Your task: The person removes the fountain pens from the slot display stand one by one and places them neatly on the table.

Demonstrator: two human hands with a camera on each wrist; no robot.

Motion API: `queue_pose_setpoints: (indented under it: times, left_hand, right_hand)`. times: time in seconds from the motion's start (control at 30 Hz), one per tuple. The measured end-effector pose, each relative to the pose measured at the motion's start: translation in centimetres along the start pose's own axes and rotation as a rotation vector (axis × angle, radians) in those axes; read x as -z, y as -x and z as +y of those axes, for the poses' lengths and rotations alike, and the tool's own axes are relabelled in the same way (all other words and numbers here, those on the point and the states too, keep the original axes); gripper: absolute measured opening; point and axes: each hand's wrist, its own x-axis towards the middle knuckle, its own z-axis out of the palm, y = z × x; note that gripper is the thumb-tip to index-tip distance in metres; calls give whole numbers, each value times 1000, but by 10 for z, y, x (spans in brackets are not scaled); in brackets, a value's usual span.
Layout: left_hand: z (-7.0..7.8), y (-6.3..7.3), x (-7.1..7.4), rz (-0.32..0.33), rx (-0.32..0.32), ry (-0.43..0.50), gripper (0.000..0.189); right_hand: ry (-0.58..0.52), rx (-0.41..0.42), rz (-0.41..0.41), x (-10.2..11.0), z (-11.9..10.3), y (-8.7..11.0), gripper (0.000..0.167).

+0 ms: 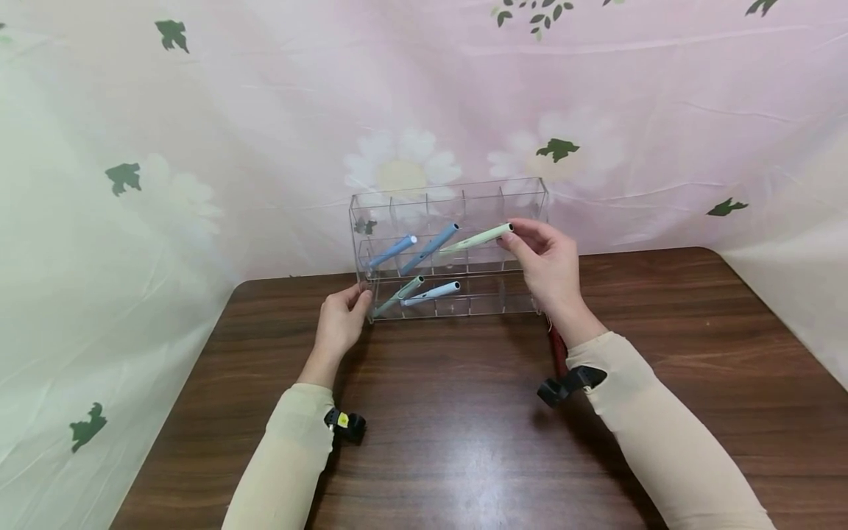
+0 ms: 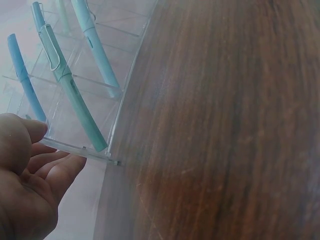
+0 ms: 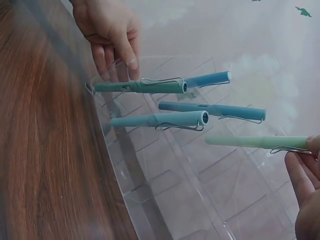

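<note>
A clear plastic pen organizer (image 1: 457, 305) with rows of compartments stands at the back of the table. My left hand (image 1: 341, 322) grips its left side wall, thumb on one face and fingers on the other. My right hand (image 1: 550, 265) pinches a pale green pen (image 1: 478, 239) by its cap end, the pen slanting down leftward at the upper row. In that row lean a blue pen (image 1: 392, 252) and a greyish-blue pen (image 1: 429, 250). Below them, a green pen (image 3: 135, 87) and a light blue pen (image 3: 150, 120) lean in the lower row.
Behind the organizer hangs a floral cloth (image 1: 298, 147), close to the table's back edge. A narrow dark red object (image 1: 558, 350) lies on the wooden table (image 1: 450, 412), partly hidden by my right wrist. Black camera mounts (image 1: 563, 386) sit on both wrists.
</note>
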Motion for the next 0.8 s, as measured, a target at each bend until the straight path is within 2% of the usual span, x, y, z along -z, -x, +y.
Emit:
queue_pose_setpoints:
  times: [0.23, 0.5, 0.8]
  left_hand:
    - [0, 1, 1, -5, 6, 0, 41]
    - [0, 1, 0, -2, 5, -4, 41]
    - [0, 1, 0, 3, -6, 2, 41]
  right_hand:
    - [-64, 68, 22, 8, -5, 4, 20]
    - [-48, 103, 33, 13, -11, 9, 28]
    - [-125, 151, 90, 23, -18, 11, 26]
